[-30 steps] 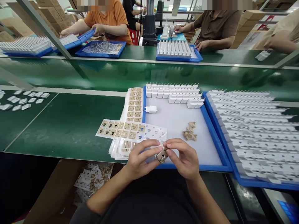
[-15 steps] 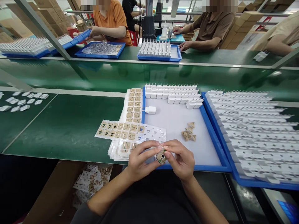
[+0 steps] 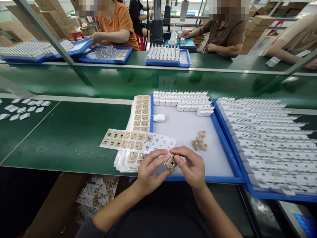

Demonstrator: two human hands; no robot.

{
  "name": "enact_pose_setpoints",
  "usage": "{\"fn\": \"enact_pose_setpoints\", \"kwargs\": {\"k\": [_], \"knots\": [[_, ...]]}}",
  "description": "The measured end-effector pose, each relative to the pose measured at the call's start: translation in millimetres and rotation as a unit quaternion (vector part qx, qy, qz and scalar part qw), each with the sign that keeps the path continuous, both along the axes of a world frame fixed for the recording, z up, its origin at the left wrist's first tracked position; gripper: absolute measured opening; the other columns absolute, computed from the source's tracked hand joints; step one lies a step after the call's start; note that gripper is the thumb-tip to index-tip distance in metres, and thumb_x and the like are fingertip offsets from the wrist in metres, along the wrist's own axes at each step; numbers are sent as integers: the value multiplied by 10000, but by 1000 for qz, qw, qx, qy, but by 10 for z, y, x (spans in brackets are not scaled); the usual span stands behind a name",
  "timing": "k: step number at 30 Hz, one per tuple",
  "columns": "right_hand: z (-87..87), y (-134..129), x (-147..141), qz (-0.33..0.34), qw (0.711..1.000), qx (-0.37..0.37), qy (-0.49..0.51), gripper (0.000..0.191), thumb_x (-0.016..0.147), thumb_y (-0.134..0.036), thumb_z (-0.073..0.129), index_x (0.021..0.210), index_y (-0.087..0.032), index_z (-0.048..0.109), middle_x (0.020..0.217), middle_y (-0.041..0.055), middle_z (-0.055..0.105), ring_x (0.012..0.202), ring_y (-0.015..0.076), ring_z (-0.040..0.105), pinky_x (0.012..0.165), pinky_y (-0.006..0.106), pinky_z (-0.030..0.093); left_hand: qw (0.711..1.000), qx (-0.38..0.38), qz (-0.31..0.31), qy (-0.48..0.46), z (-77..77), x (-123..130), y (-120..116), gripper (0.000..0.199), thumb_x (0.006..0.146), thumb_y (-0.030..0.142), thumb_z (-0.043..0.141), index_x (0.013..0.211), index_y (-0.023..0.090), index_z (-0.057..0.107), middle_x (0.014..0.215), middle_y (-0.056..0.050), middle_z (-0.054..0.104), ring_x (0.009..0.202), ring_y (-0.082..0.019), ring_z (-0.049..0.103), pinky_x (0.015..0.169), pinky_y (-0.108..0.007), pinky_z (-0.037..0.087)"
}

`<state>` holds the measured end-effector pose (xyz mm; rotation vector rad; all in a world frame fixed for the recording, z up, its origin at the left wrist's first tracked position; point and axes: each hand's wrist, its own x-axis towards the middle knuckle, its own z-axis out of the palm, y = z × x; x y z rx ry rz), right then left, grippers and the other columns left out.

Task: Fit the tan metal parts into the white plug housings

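Both my hands meet over the near edge of a blue tray, around a small white charger. Its upturned face carries a tan adhesive sticker with dark cut-outs. My left hand grips the charger from the left, fingertips at its top and thumb low on its side. From the right, my right hand pinches at its upper edge with thumb and index finger. Just left lies a sticker sheet, partly peeled bare at its right end, across a stack of similar sheets.
In the tray, rows of white chargers, one loose charger and crumpled tan scraps lie. A second tray full of chargers stands right. White pieces sit far left. Co-workers sit beyond the green belt.
My hands stay closed round the charger, with barely any movement. Across the belt, the brown-sleeved co-worker's hand has drawn back from the tray there. The view has shifted slightly.
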<state>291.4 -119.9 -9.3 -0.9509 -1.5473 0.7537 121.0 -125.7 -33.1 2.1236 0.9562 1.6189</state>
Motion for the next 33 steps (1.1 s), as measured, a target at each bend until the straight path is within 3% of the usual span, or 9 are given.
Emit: {"fn": "enact_pose_setpoints", "kwargs": {"k": [5,9,13,19,24,27,30,31,33], "knots": [[64,36,77,5,992,80,-99,170,915,-97,628,1005,-234,677,935,60,733,868,208,703,759,355,595,1000,-6,1,17,33,-38,4,400,863,158,730,1255,195,656,1127,-123,719,1053,-227,720,901,-349,629],[-23,-14,111,-43,966,180,-178,209,920,-76,587,1067,-217,632,971,86,685,867,213,674,731,361,596,999,-28,-13,30,60,-32,6,380,885,207,722,1258,195,650,1125,-122,735,1070,-234,716,924,-362,620],[-106,-74,117,-62,958,217,-176,207,917,-64,572,1066,-200,620,932,83,664,812,205,654,679,348,581,999,-38,-28,27,69,-16,22,392,883,214,730,1264,183,643,1117,-123,745,1087,-238,706,957,-370,605],[-109,-152,81,-58,970,190,-137,197,924,-83,571,1060,-218,616,890,65,662,780,206,661,651,352,577,999,-20,-22,17,53,-14,27,433,849,157,756,1264,191,638,1136,-120,733,1101,-232,695,974,-357,590],[-79,-286,115,-18,981,163,-103,143,932,-107,567,1006,-220,611,863,50,664,753,188,657,648,333,565,989,-146,26,-4,-2,-103,58,420,880,216,723,1287,239,622,1191,-97,722,1099,-227,699,902,-321,615],[-121,-232,331,-114,986,94,-74,105,944,-145,585,982,-237,618,810,20,675,746,183,667,681,327,557,978,-198,62,-31,-17,-266,139,391,873,227,710,1257,251,640,1191,-90,703,1094,-234,685,844,-312,618],[-230,-27,706,-280,948,9,-150,69,940,-275,646,976,-225,676,862,46,719,778,202,691,740,348,560,971,-198,115,-63,3,-535,292,383,842,245,724,1217,237,644,1168,-89,694,1094,-245,676,850,-334,611],[-272,51,835,-303,934,-15,-188,135,941,-338,640,977,-216,687,889,63,732,773,209,696,743,358,561,967,-197,143,-75,13,-653,364,400,833,254,728,1222,231,633,1177,-90,689,1104,-246,672,857,-338,610],[-347,181,1044,-283,916,-65,-276,285,928,-448,621,1049,-200,692,885,76,738,706,214,686,656,350,555,955,-194,210,-84,26,-940,540,437,815,272,733,1233,222,615,1207,-91,675,1126,-246,660,881,-342,602]]}}
